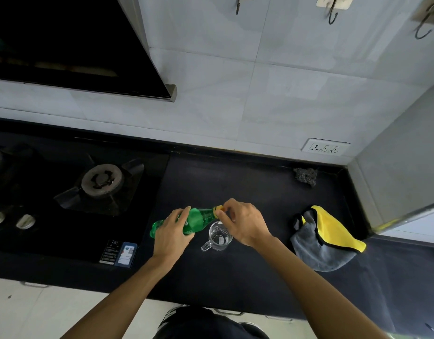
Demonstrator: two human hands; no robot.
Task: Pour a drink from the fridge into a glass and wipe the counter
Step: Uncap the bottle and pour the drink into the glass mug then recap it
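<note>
My left hand (173, 234) grips the green plastic bottle (198, 220) round its middle and holds it tilted nearly flat above the black stone table (235, 182), near the front edge. My right hand (245, 222) pinches the yellow screw cap (219, 208) at the neck. The clear glass mug with a handle (219, 234) stands on the table just below the neck.

My worry is that if the cap comes free at this tilt, the drink may gush out past the mug's rim. My right wrist is also close over the mug and could knock it. The grey and yellow folded cloth (326, 241) lies toward the table's right edge, ready for wiping.

My fingers hide the threads, so I cannot tell how loose the cap is. The liquid level in the bottle is hard to read, and the mug looks empty, though glare makes that uncertain.
</note>
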